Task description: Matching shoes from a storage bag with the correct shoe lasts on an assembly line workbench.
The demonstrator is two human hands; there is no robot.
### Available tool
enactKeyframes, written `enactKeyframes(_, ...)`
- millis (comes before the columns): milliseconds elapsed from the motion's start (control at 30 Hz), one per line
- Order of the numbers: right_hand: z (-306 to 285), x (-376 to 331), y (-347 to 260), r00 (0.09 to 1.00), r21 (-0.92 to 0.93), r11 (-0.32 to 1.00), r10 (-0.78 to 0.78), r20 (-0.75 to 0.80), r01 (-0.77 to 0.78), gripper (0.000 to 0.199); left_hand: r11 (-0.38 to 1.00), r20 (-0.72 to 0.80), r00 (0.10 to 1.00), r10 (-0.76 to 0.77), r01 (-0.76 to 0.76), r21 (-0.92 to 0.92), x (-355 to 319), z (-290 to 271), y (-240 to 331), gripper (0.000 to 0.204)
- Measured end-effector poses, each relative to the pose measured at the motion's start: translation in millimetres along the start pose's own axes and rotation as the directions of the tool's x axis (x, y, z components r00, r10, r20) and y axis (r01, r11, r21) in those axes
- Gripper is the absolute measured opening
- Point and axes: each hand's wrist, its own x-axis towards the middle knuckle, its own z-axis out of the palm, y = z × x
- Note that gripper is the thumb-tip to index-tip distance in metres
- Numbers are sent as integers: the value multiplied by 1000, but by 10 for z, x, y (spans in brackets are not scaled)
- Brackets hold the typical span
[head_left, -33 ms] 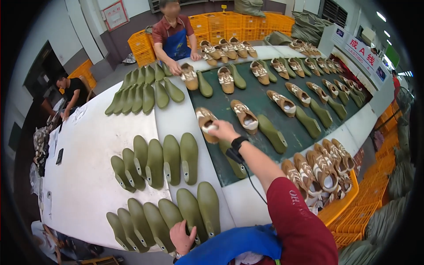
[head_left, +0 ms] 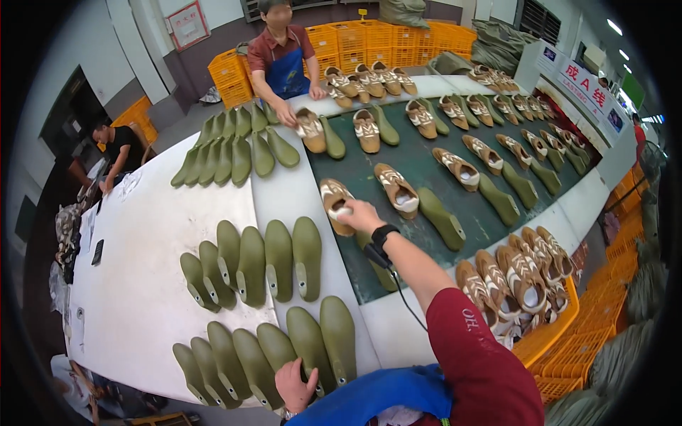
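A tan and white shoe lies on the dark green belt at its near left end. My right hand is closed on this shoe at its heel opening. Partly under my right forearm is an olive shoe last. My left hand is at the table's near edge, its fingers curled over the heel end of another olive shoe last, which they partly hide. Several more olive lasts lie beside it. Right of the held shoe is a second tan shoe with a last next to it.
Pairs of shoes and lasts line the green belt. More lasts stand in rows on the white table. An orange crate full of shoes is at the right. Across the belt, a co-worker touches a shoe.
The whole view has shifted very slightly. Both my hands keep their places on the shoe and the shoe last.
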Motion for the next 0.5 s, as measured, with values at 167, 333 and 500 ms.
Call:
enactKeyframes(167, 477, 132, 182, 997, -122, 990, 72, 23, -69, 34, 997, 20, 997, -79, 79, -14, -69, -33, 22, 46)
enactKeyframes(333, 668, 54, 396, 996, -44, 999, 0, -92, -5, 46, 998, 0, 998, -57, 57, -8, -51, -38, 22, 46)
enactKeyframes(500, 373, -591, 498, 977, -28, 979, -202, -75, 200, 37, 1000, -54, 998, -26, 25, -8, -75, 14, -52, 44)
